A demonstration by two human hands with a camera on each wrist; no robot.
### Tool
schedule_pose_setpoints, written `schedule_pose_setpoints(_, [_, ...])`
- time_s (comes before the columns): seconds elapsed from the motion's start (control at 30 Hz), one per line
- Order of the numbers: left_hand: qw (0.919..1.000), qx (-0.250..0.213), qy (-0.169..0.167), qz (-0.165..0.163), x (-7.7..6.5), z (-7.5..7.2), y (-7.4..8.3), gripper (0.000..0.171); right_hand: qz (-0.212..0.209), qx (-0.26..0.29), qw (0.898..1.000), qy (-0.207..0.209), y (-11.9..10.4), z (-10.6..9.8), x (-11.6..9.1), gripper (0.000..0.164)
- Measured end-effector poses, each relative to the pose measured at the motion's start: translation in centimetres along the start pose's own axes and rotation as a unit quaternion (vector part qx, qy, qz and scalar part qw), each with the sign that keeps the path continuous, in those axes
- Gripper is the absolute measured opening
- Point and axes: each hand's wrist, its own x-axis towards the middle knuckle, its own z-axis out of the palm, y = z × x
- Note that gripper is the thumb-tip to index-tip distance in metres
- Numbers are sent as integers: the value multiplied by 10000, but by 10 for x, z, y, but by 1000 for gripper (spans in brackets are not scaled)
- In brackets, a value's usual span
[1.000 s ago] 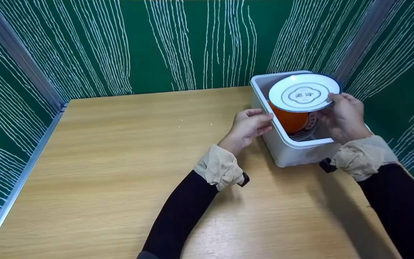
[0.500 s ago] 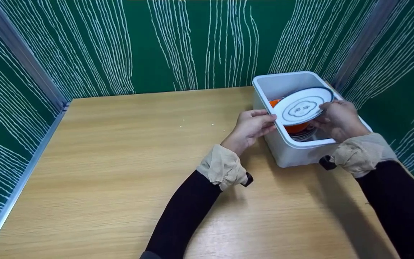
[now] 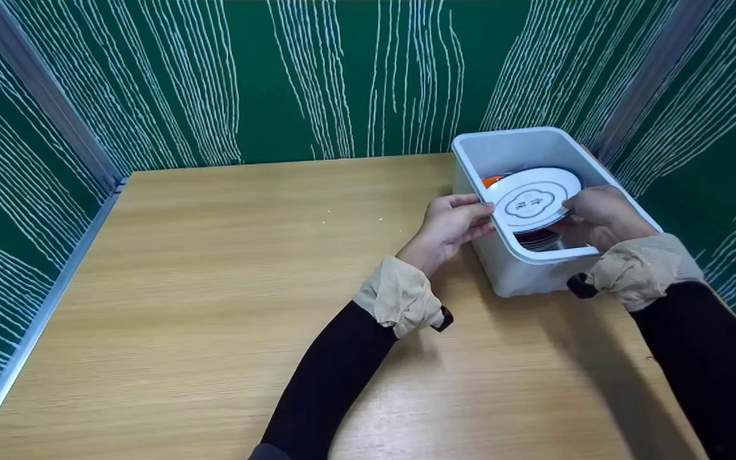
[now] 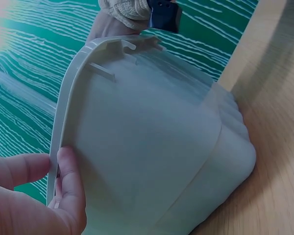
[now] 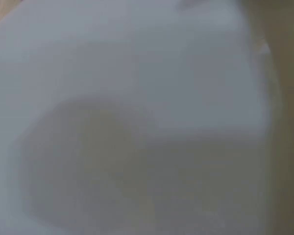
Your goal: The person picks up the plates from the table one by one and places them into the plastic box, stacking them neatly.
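Observation:
A white plate [image 3: 529,200] with a dark rim and a printed emblem is tilted inside the white plastic bin [image 3: 516,137]. My right hand [image 3: 607,211] reaches into the bin and pinches the plate's right edge. Below the plate, the edge of an orange item [image 3: 491,181] and part of a stack of dishes [image 3: 537,239] show. With thumb and fingers my left hand [image 3: 448,227] pinches the bin's left rim; the left wrist view shows this hand [image 4: 44,191] on the rim from outside. The right wrist view is blurred and shows mostly a pale surface.
The bin stands at the far right of a wooden table [image 3: 214,287]. A few small white specks lie left of the hands. Green walls [image 3: 291,76] with white streaks enclose the table at the back and sides.
My right hand has lowered the plate from above the bin's rim down into the bin, covering most of the orange item. My left hand has stayed on the rim.

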Motion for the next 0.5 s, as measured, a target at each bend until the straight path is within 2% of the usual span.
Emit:
schedule_pose_setpoints(0.07, [10000, -40, -77, 44, 0, 0, -1, 23, -26, -49, 10000, -71, 0, 0, 0, 59])
schedule_pose_setpoints(0.3, [9995, -205, -199, 139, -1, -2, -3, 20, 544, 1116, 9914, -411, -4, 2, 1, 61])
schedule_pose_setpoints(0.5, [9993, -229, -164, 229, -1, -1, -6, 21, 780, 1033, 9913, -243, -6, 0, 0, 61])
